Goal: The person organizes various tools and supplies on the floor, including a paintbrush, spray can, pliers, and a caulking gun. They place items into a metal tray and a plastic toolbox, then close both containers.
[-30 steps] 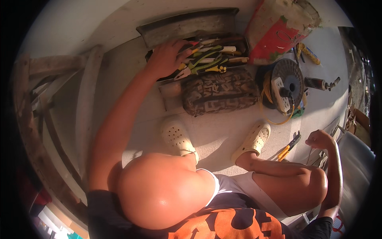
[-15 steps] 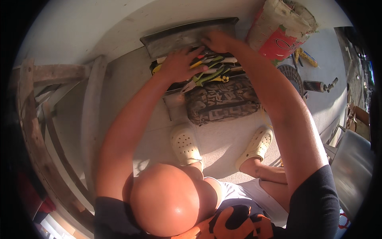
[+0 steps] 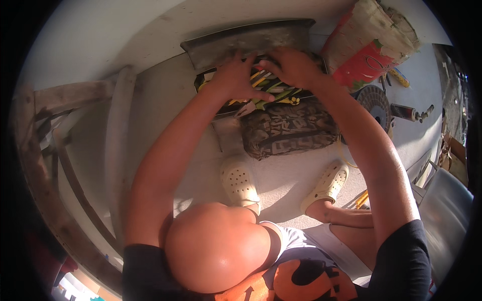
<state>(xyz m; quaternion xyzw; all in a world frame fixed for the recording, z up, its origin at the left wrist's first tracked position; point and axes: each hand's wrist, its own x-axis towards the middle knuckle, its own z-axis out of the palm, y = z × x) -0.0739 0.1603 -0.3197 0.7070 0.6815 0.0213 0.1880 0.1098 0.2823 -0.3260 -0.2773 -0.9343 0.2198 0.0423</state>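
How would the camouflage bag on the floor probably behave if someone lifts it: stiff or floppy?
The camouflage bag looks like soft fabric with a bulging, rounded shape, so it would probably sag rather than keep its form. It seems full, so it may be somewhat heavy for its size. It lies flat and wide beside the open tool case, so it is unlikely to roll.
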